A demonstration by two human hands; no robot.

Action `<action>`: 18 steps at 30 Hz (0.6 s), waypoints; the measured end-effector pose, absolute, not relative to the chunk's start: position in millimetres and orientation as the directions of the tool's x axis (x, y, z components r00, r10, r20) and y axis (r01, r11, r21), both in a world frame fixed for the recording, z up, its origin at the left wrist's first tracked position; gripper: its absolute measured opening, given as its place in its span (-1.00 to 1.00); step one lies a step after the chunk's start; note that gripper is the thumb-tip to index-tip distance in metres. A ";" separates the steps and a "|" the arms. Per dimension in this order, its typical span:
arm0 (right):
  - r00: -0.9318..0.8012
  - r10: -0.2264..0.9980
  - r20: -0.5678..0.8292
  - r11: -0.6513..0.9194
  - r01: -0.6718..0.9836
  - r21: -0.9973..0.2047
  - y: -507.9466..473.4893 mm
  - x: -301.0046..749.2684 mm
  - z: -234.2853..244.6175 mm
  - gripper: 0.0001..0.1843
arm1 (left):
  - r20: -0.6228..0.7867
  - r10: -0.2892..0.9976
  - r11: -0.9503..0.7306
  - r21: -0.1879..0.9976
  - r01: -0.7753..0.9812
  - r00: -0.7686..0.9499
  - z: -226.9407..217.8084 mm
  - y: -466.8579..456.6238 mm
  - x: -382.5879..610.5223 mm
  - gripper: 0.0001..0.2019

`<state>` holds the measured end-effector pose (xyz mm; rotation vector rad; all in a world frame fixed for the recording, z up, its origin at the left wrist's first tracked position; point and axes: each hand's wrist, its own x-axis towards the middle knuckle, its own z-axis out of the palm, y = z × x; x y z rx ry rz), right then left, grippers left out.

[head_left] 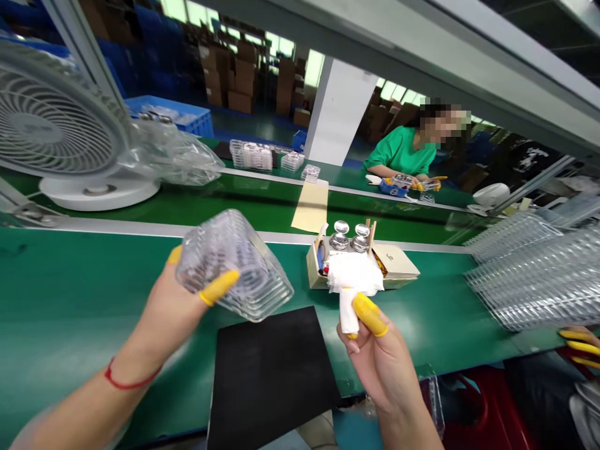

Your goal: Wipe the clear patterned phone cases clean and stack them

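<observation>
Your left hand (pixel 171 306) holds a clear ribbed plastic tray (pixel 234 265) in the air over the green conveyor belt (pixel 94 312), its yellow-cotted fingers (pixel 218 287) spread wide across the tray. Your right hand (pixel 375 362) pinches white tissue (pixel 349 310) between thumb and forefinger, the tissue running up to a bunched mass on an open cardboard box (pixel 328 269) that holds 2 chrome-topped items (pixel 351 236). You have a black mat (pixel 269 381) on the belt between your hands, a stack of clear trays (pixel 539 281) to your right, and a co-worker's hand (pixel 579 347) beyond that stack.
</observation>
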<state>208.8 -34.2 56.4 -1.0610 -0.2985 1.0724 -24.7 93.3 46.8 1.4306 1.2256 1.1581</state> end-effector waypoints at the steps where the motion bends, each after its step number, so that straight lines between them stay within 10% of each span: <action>1: 0.490 0.828 -0.273 0.073 -0.578 -0.813 -33.5 209.6 55.5 -0.52 | 0.073 0.995 -0.079 0.992 0.099 0.068 48.0 106.2 -21.0 -0.36; 9: 0.558 0.825 -0.090 0.067 -0.255 -0.964 -29.6 219.3 2.1 -0.58 | -0.273 0.960 0.278 0.953 -0.116 0.057 26.1 158.4 15.1 -0.70; 18: 0.500 0.823 0.269 0.129 0.298 -0.946 -37.3 178.2 -52.8 -0.86 | -0.229 0.970 0.223 0.972 0.070 0.080 23.5 141.5 26.0 -0.61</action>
